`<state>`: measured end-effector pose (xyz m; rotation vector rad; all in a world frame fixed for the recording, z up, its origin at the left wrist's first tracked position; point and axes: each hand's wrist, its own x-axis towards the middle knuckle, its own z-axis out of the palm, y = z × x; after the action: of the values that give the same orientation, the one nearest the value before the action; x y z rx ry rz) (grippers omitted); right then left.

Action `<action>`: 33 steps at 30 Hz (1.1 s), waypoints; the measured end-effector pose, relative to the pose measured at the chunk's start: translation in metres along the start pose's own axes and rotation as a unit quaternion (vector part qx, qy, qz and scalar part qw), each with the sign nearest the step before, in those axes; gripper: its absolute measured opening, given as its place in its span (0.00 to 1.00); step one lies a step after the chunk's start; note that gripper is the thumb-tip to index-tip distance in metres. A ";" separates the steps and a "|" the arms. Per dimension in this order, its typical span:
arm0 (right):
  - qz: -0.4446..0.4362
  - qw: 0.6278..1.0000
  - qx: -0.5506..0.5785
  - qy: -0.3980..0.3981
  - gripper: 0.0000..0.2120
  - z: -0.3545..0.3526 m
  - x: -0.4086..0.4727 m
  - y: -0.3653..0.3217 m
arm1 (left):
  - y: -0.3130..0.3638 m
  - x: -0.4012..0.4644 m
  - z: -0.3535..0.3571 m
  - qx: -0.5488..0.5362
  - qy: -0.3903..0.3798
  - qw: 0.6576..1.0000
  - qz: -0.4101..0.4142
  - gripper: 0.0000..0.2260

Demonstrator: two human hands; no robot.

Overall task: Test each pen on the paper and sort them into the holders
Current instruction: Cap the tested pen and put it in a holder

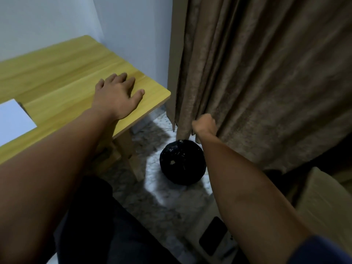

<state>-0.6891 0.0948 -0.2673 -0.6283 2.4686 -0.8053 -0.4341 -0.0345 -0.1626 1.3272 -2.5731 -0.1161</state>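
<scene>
Left hand [119, 97] flat on the yellow-grained wooden table [57, 71], palm down, fingers spread and straight, holding nothing, planted near the table's right front corner. The white sheet of paper [13, 119] lies on the same tabletop, well to the left of that hand and nearer the person, cut off by the left edge of the view; its visible corner points away toward the wall, and its near edge runs on a slant across the wood. Over to the right hand [204, 124]: it's curled into a fist low against the brown heavy curtain [266, 73], fingers turned away, and whether it grips a fold of the cloth cannot be told. Just below that fist, a round black plastic bag [182, 161] sits on the speckled grey stone floor [162, 199], beside the table leg. Pale bluish wall [123, 25] behind the table. A cardboard box [323, 202] shows at the lower right.
</scene>
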 end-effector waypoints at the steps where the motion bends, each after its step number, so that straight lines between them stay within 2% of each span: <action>1: -0.011 1.000 -0.010 0.000 0.12 -0.003 -0.004 -0.005 | 0.000 0.000 0.000 0.002 -0.008 1.000 0.000 0.32; 4: -0.043 0.999 -0.017 0.007 0.06 -0.020 -0.022 -0.027 | 0.003 -0.002 -0.008 0.003 -0.038 0.999 -0.001 0.33; 6: -0.057 0.998 -0.015 0.026 0.09 -0.038 -0.034 -0.048 | 0.006 -0.008 -0.020 -0.004 -0.037 0.999 -0.003 0.31; 9: -0.091 0.993 0.001 0.069 0.16 -0.064 -0.053 -0.090 | 0.001 -0.021 -0.045 -0.012 -0.008 1.000 -0.022 0.30; 15: -0.242 0.967 0.044 0.066 0.12 -0.054 -0.120 -0.184 | -0.050 -0.066 -0.118 0.029 0.049 0.996 -0.075 0.28; 20: -0.344 0.938 0.033 0.000 0.09 0.017 -0.204 -0.255 | -0.136 -0.154 -0.176 0.076 0.092 0.981 -0.157 0.24; 23: -0.398 0.915 0.038 -0.057 0.09 0.072 -0.271 -0.294 | -0.202 -0.224 -0.197 0.085 0.121 0.961 -0.232 0.18; 28: -0.482 0.860 0.029 -0.164 0.10 0.162 -0.380 -0.339 | -0.296 -0.340 -0.218 0.104 0.126 0.910 -0.381 0.17; 33: -0.571 0.780 -0.013 -0.256 0.08 0.239 -0.486 -0.370 | -0.365 -0.435 -0.221 0.094 0.146 0.843 -0.508 0.15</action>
<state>-0.0729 -0.0069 -0.0665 -2.1055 1.4068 -0.7965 0.1521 0.1145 -0.0925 2.4140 -1.4171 0.1537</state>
